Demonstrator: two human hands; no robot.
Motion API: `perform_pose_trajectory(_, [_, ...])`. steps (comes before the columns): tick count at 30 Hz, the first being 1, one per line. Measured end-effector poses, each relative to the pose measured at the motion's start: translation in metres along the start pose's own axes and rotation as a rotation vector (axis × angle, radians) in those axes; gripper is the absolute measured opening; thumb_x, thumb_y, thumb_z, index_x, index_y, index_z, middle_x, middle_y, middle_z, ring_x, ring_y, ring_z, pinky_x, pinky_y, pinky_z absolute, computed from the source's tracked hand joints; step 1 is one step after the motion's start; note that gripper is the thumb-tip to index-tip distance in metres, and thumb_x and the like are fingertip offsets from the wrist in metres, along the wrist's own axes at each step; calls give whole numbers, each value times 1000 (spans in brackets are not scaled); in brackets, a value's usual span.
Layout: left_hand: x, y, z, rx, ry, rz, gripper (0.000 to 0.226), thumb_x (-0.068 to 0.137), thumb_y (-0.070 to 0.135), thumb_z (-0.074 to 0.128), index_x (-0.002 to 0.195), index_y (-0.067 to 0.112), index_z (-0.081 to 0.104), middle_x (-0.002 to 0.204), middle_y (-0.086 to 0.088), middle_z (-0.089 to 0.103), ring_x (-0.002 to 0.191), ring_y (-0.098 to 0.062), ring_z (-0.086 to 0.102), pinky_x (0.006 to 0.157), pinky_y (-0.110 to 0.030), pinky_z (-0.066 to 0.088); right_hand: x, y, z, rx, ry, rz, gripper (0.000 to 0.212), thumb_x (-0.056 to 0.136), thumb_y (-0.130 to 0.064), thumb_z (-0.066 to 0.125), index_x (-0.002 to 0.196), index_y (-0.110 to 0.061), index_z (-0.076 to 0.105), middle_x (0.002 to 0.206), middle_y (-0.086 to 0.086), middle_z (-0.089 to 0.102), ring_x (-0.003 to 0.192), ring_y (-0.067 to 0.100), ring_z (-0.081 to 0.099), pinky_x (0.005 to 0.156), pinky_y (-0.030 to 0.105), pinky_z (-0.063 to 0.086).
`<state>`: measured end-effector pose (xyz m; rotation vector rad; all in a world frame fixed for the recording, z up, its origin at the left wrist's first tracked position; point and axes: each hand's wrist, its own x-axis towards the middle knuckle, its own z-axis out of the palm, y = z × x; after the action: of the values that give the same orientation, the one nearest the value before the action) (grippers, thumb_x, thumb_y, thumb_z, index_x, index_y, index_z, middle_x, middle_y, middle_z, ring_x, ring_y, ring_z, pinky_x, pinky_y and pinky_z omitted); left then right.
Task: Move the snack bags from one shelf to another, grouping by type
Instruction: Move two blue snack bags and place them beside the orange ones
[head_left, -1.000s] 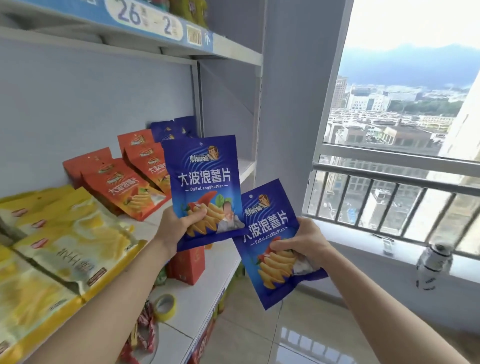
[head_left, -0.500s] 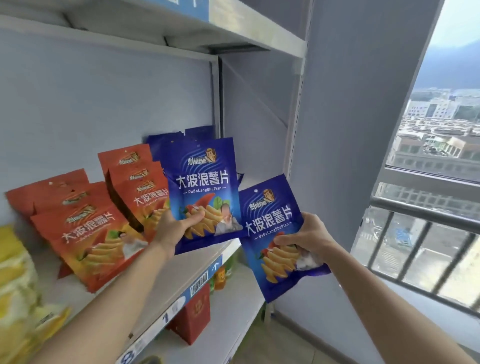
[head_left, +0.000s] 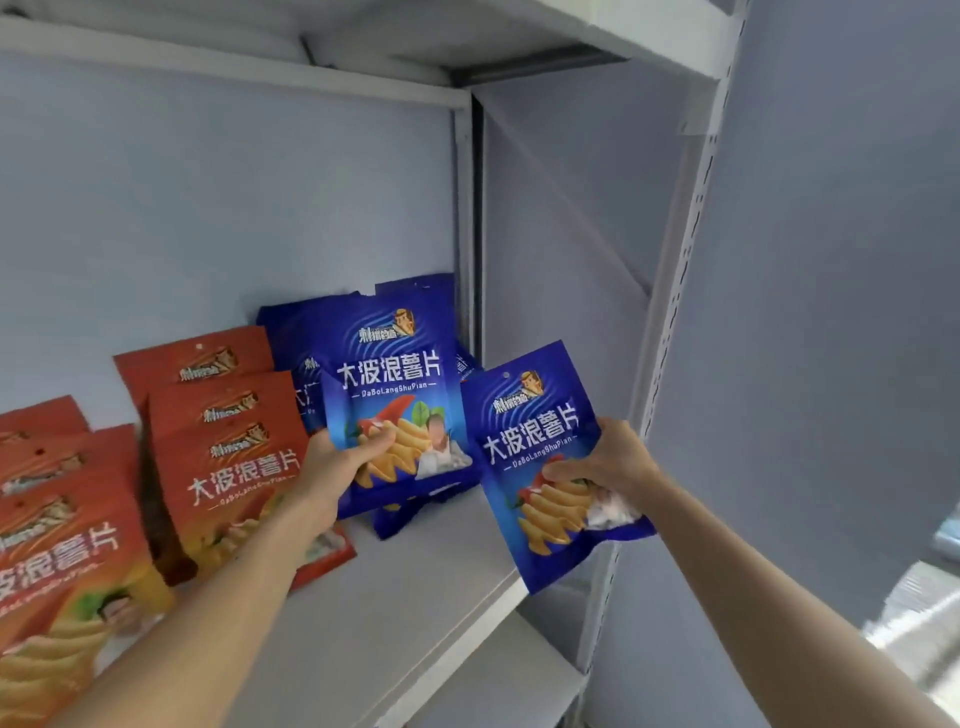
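Observation:
My left hand (head_left: 337, 470) grips a blue snack bag (head_left: 395, 384) by its lower left corner and holds it upright over the grey shelf (head_left: 415, 587), right against the other blue bags (head_left: 291, 338) stacked at the back right corner. A second blue snack bag (head_left: 540, 441) is pinched at its right side by my right hand (head_left: 608, 462), at the shelf's front right edge. Several red snack bags (head_left: 234, 462) of the same brand lean in rows to the left.
The shelf above (head_left: 519, 36) overhangs the space. A perforated upright post (head_left: 680, 291) and a blue-grey wall (head_left: 831, 312) close off the right side. A lower shelf (head_left: 509, 680) shows beneath.
Both hands have moved forward and up toward the shelf. The left bag now reaches the blue stack at the back. The view has turned left, away from the window.

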<state>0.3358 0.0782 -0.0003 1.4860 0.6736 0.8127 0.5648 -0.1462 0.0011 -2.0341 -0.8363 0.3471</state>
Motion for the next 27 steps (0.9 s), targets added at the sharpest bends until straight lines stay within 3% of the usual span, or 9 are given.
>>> perform_pose_trajectory(3, [21,-8,12,6,98,-8,7,79,14,79,80,16,72,78,-4,77,83,-28,71,83,-42,53,55,3,-8,-38,-61,-62,61,60,-33,94,109,-19,60,105,-3,72,94,18,70,86,35,59])
perform_pose_trajectory(7, [31,-16,27,4,193,-33,13,78,16,77,87,12,70,71,3,76,67,-10,71,68,-27,50,117,4,-11,-57,-181,-125,59,63,-28,93,112,-18,60,106,-2,69,98,21,68,91,38,57])
perform_pose_trajectory(10, [31,-24,33,-15,253,-52,28,77,18,79,102,12,69,87,-3,77,78,-14,74,71,-26,52,148,7,-7,-12,-268,-125,53,65,-20,93,108,-19,61,105,0,70,96,21,68,91,39,57])
perform_pose_trajectory(12, [29,-29,36,-19,302,-61,28,77,17,79,104,15,68,91,-3,77,84,-16,74,72,-25,52,164,11,-4,25,-299,-98,51,64,-16,93,105,-19,63,104,2,72,92,20,69,86,37,57])
perform_pose_trajectory(16, [20,-38,44,42,372,-59,28,81,17,76,105,22,63,92,3,74,77,-5,71,60,-16,51,186,19,4,35,-357,-43,51,63,-18,94,105,-20,63,92,-4,71,80,10,67,64,24,52])
perform_pose_trajectory(18, [16,-43,45,57,397,-50,33,80,16,77,109,22,62,96,3,74,79,-6,72,58,-17,53,197,23,9,24,-362,-19,54,62,-22,94,107,-16,65,93,-1,72,75,11,69,66,28,55])
perform_pose_trajectory(21, [7,-51,47,58,452,-56,40,76,16,81,108,26,60,99,2,74,89,-15,72,66,-28,57,206,27,15,-10,-394,8,47,66,-25,93,101,-8,67,80,9,72,39,7,58,46,24,50])
perform_pose_trajectory(22, [4,-53,48,55,470,-64,43,74,15,82,109,25,59,100,3,73,91,-16,71,68,-31,57,208,27,17,-4,-396,19,47,66,-26,93,100,-8,66,79,11,73,37,8,55,43,24,48])
perform_pose_trajectory(27, [-11,-66,50,92,510,-100,68,67,11,87,124,20,50,110,1,69,95,-14,70,65,-26,57,212,28,35,37,-411,24,55,61,-29,95,103,-10,65,94,12,75,69,22,69,60,34,59])
